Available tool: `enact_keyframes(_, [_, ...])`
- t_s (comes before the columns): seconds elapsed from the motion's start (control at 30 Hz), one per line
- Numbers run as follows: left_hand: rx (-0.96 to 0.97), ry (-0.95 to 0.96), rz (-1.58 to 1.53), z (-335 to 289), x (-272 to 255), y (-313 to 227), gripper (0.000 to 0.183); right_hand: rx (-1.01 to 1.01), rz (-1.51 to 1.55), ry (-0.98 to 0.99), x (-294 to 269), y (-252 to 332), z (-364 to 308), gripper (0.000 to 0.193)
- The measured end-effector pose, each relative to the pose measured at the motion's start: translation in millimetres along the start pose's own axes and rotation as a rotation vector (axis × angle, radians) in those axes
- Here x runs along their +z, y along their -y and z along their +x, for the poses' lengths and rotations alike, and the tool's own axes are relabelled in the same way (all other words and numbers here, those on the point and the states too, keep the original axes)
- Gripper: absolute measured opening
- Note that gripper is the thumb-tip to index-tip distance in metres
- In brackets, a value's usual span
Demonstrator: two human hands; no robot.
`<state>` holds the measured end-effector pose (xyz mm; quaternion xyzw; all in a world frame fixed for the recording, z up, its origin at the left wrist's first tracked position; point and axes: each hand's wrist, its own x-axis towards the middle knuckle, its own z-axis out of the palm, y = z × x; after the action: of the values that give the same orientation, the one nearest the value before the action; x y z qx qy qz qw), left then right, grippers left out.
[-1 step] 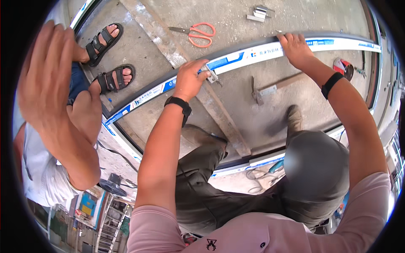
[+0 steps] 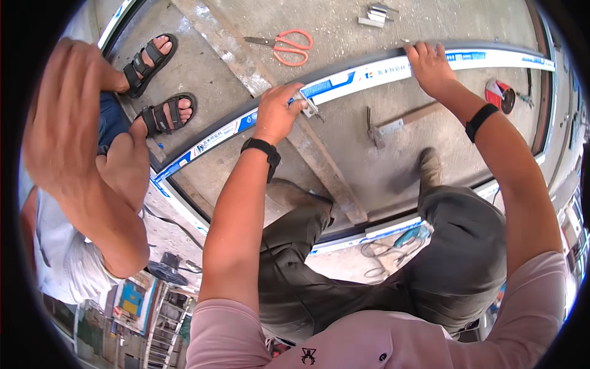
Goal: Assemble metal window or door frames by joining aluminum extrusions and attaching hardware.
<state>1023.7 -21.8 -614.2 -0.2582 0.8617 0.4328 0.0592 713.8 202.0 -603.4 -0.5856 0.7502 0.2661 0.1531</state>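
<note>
My left hand (image 2: pixel 275 115) is closed at the long white-and-blue film-covered frame bar (image 2: pixel 393 69). Its thumb and forefinger press a small silver metal piece (image 2: pixel 312 107) against the bar; the fingers partly hide that piece. Farther right, my right hand (image 2: pixel 428 66) grips the same bar, fingers over its far edge and palm toward me. The bar belongs to a large rectangular frame lying around my feet. Orange-handled scissors (image 2: pixel 291 47) lie on the concrete beyond the bar. Inside the frame lies a hammer (image 2: pixel 380 133) with a wooden handle.
A co-worker's raised hand (image 2: pixel 64 117) is close at the left, above sandalled feet (image 2: pixel 166 117). Metal pieces (image 2: pixel 378 15) sit at the back. A red can (image 2: pixel 499 96) stands right; a rusty flat bar (image 2: pixel 332 178) crosses the floor. A teal power tool (image 2: pixel 410 237) lies by my knee.
My right knee has shifted away from me, uncovering more of the power tool. The fingers of my right hand have shifted slightly on the bar. My left hand stays at the metal piece.
</note>
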Motion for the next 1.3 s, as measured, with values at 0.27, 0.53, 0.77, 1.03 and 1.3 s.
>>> enact_keyframes(0.27, [-0.050,0.069,-0.003,6,1,1,0.038,0.496,-0.020,-0.217,12,44,14,0.040])
enact_keyframes(0.53, [0.024,0.121,-0.012,8,2,2,0.041,0.595,0.207,0.003,10,50,14,0.048])
enact_keyframes(0.77, [-0.011,0.206,0.108,5,-8,7,0.043,0.570,0.351,-0.010,-21,46,8,0.049])
enact_keyframes(1.03, [-0.077,0.386,0.078,21,-12,2,0.044,0.607,0.481,-0.106,12,52,13,0.045])
enact_keyframes(1.3, [0.134,0.345,0.076,26,-7,20,0.042,0.764,0.501,-0.547,4,89,-15,0.054])
